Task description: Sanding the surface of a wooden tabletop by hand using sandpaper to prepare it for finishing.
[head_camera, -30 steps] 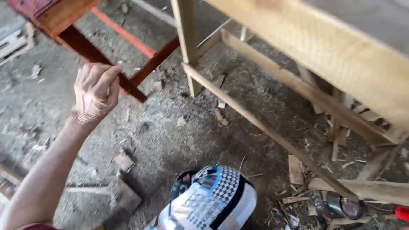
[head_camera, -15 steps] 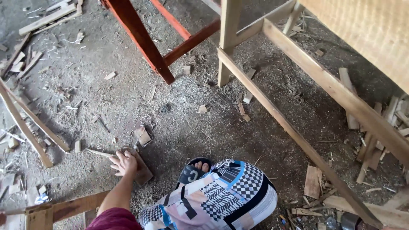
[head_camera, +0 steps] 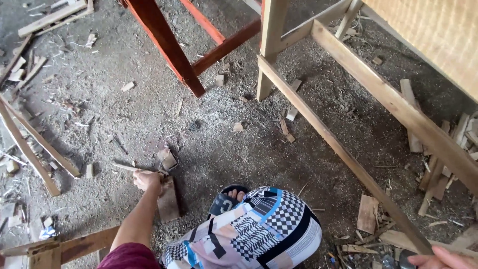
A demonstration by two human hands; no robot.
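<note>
My left hand (head_camera: 147, 180) reaches down to the dusty floor, its fingers closed around a thin wooden stick (head_camera: 127, 167) that juts out to the left. A flat brown wood offcut (head_camera: 169, 200) lies right beside that hand. Only part of my right hand (head_camera: 440, 259) shows at the bottom right corner, by the low end of a long slanted wooden rail (head_camera: 338, 149). Its fingers are cut off by the frame edge. My knee in patterned trousers (head_camera: 249, 234) and my sandalled foot (head_camera: 226, 199) are close to the offcut.
A red-painted wooden frame leg (head_camera: 169, 50) and a pale wooden bench leg (head_camera: 271, 45) stand ahead. The bench top (head_camera: 438, 35) fills the upper right. Long laths (head_camera: 30, 144) lie at the left. Wood scraps (head_camera: 368, 213) and sawdust cover the floor.
My left hand came down from the red frame to the floor, then closed on the thin stick and raised it slightly. My right hand has entered at the bottom right.
</note>
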